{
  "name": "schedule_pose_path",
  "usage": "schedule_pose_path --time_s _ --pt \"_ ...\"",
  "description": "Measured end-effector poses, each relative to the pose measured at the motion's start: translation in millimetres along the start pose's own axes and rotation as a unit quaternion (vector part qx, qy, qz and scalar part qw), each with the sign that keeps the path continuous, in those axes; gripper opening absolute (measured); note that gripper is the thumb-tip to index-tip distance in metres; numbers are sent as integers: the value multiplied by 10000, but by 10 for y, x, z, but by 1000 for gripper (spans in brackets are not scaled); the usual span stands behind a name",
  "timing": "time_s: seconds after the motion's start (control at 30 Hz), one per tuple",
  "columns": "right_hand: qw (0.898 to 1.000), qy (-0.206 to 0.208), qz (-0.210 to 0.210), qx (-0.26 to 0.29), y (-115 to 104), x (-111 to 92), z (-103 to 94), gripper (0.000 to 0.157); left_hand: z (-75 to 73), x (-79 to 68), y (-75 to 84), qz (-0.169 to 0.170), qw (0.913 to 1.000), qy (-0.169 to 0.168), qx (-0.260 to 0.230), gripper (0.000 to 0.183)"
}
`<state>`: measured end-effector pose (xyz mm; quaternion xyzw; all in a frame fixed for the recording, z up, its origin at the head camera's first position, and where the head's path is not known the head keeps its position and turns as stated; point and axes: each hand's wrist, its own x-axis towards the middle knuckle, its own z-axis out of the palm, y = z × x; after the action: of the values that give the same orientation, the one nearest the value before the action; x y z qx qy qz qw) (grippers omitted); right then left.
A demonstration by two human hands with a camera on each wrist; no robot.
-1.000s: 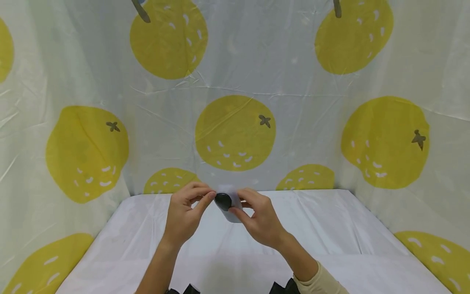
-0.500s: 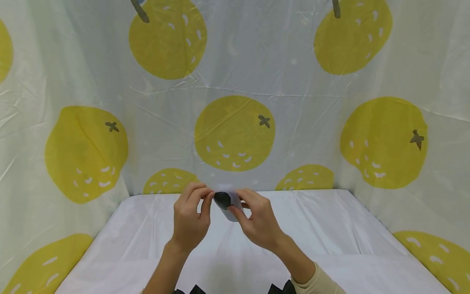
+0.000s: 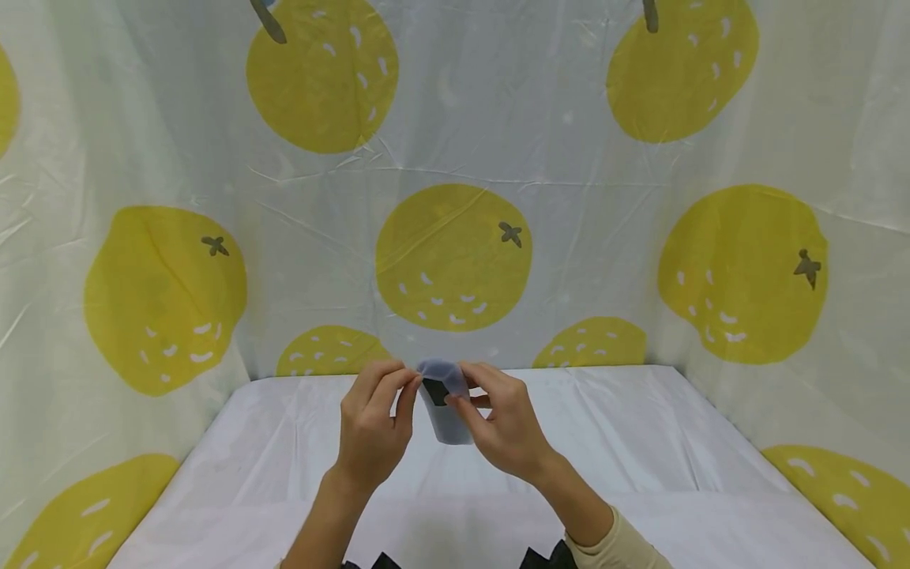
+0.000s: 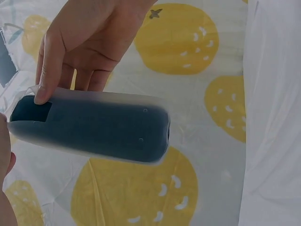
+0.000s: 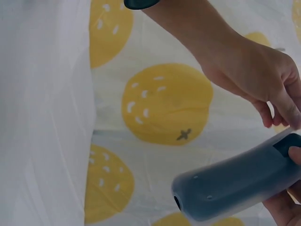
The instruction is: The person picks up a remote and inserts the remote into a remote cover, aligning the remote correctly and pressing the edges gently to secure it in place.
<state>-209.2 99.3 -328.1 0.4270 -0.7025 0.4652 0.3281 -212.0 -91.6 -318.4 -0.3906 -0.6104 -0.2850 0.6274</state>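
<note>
A long, dark, round-ended device (image 3: 434, 391) sits in a translucent, pale silicone sleeve (image 3: 450, 431), held up between both hands above the white table. Through the sleeve (image 4: 108, 125), the device's body looks blue-grey in the wrist views, with a bare dark patch showing near one end. My left hand (image 3: 371, 431) pinches the sleeve's edge at the upper left with thumb and fingertips. My right hand (image 3: 508, 423) grips the sleeve from the right, its thumb on the edge of the bare patch and its fingers behind. The device's underside is hidden.
A white cloth covers the table (image 3: 604, 442). Behind and at both sides hangs a pale curtain (image 3: 583, 253) with yellow fruit prints. Dark angular shapes (image 3: 547, 557) show at the bottom edge of the head view, between the forearms.
The device and sleeve have tilted, so more of the sleeve's length shows. Pale sleeve now covers the upper part of the black end. My left hand has shifted slightly right, still pinching the edge.
</note>
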Motion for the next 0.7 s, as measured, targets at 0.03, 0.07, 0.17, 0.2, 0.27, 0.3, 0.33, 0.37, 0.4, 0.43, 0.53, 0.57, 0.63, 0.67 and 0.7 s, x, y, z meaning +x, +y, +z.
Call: schedule_pose_path --time_s 0.03,0.07,0.17,0.2,0.27,0.3,0.33,0.37,0.4,0.43,0.53,0.57,0.63,0.67,0.7 --pt "10000 -8 42 36 1 -2 1 31 1 -5 -1 11 10000 -5 1 23" --pt "9999 -17 78 79 5 -4 2 30 3 -11 -4 33 10000 -4 7 23" --pt "9995 -41 212 228 28 -8 -4 30 12 -27 -15 4 10000 -38 -32 22" --pt "9993 -36 261 277 36 -10 -7 30 13 -32 -21 -68 9999 -77 -89 22" --pt "9983 -42 414 411 51 -9 -15 30 10 -44 -39 -332 9988 -169 -309 22" --pt "9974 -45 524 494 57 -11 -19 30 5 -50 -47 -512 9974 -225 -444 22" --pt "9962 -54 637 595 61 -14 -24 30 -3 -58 -57 -724 9950 -291 -619 21" --pt "9948 -61 745 693 62 -17 -28 30 -13 -66 -67 -955 9914 -369 -818 18" --pt "9929 -71 863 814 61 -19 -32 31 -25 -74 -76 -1208 9862 -470 -1031 17" --pt "9909 -85 969 936 60 -19 -36 31 -37 -81 -88 -1442 9800 -583 -1237 17" --pt "9845 -176 1197 1270 57 -14 -44 33 -77 -102 -117 -2156 9503 -1102 -1959 24" --pt "9826 -205 1255 1351 55 -9 -45 33 -91 -105 -124 -2353 9386 -1310 -2158 27" --pt "9798 -261 1330 1469 50 3 -50 34 -112 -108 -139 -2644 9169 -1680 -2473 28" --pt "9788 -291 1348 1515 47 10 -54 34 -120 -106 -143 -2743 9076 -1820 -2605 28" --pt "9780 -323 1357 1550 45 15 -59 35 -127 -102 -147 -2813 9006 -1928 -2696 27"
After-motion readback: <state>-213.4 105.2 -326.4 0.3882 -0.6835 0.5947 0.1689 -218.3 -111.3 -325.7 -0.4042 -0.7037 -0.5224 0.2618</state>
